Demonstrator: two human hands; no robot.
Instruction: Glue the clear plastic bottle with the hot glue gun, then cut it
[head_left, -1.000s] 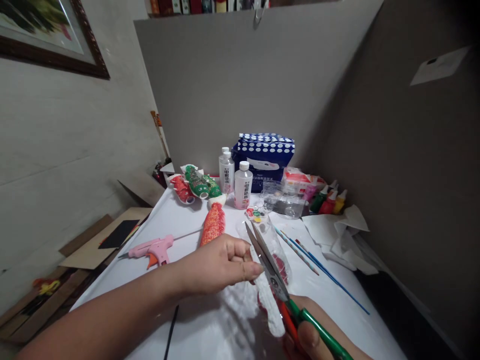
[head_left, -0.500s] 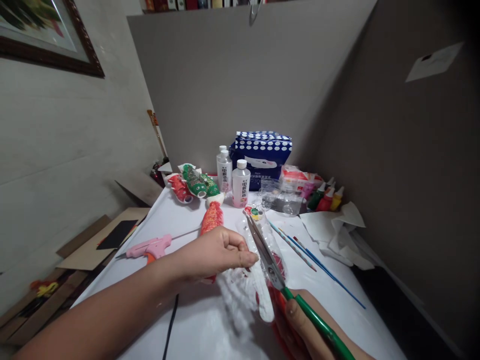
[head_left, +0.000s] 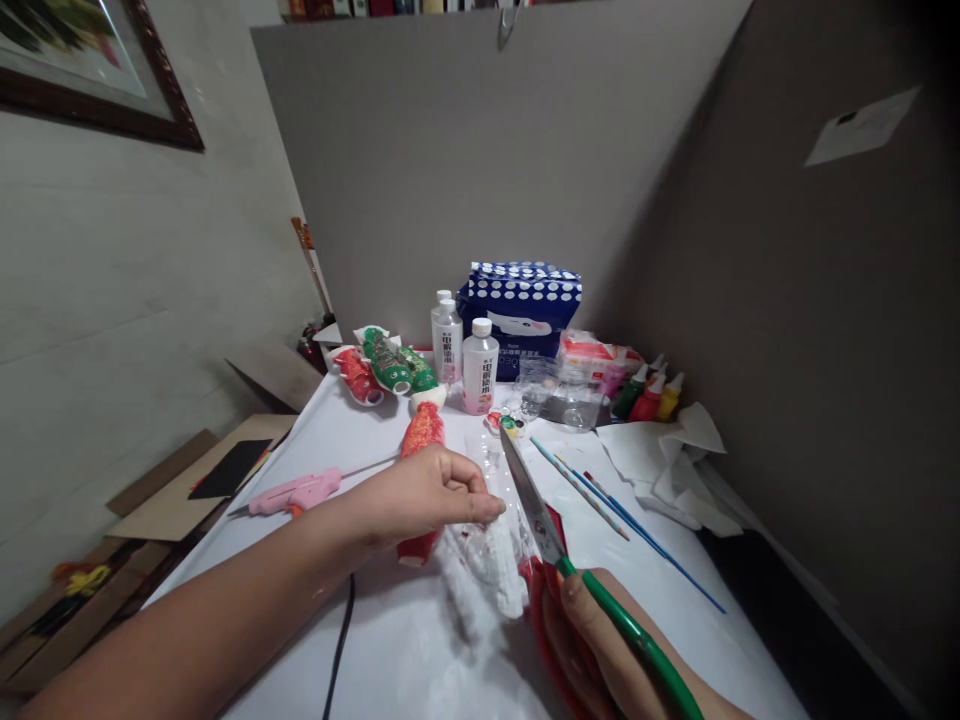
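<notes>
My left hand point(head_left: 431, 497) pinches the edge of a clear plastic bottle piece point(head_left: 495, 530) that lies on the white table point(head_left: 315, 580); the piece carries white and red paint. My right hand point(head_left: 592, 640) grips green-and-red-handled scissors point(head_left: 547, 530), whose blades point up and away along the plastic, close together. A red painted bottle fish point(head_left: 420, 440) lies just behind my left hand.
A pink glue gun point(head_left: 296, 492) lies to the left with its black cord point(head_left: 337, 640) running toward me. At the back stand white bottles point(head_left: 480, 367), a blue dotted pack point(head_left: 525, 305), painted fish point(head_left: 386, 365), paint bottles point(head_left: 649, 398). Brushes point(head_left: 622, 515) and crumpled paper point(head_left: 675, 455) lie right.
The scissors have shifted slightly right and forward along the plastic. My left hand has pulled the plastic piece a little left and lower. The view has tilted slightly.
</notes>
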